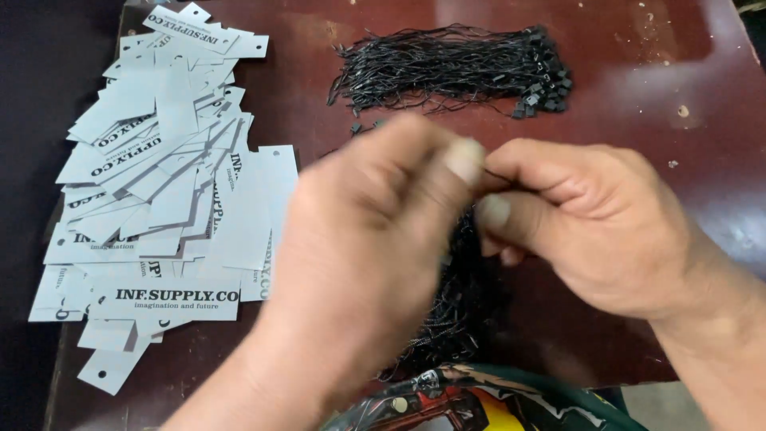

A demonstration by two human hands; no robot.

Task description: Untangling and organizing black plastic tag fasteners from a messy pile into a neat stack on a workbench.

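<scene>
Your left hand (375, 239) and right hand (590, 223) meet, pinching one black string (496, 177); white rectangular tags (167, 183) heaped left (uncountable), two string bundles (455, 68).

Single head-worn view, looking steeply down and forward onto a dark red-brown counter (638, 48). Close range: both hands fill the frame's centre, slightly blurred. Counter's left edge and far-left corner in frame; near edge runs along the bottom. No second view to overlap.
</scene>
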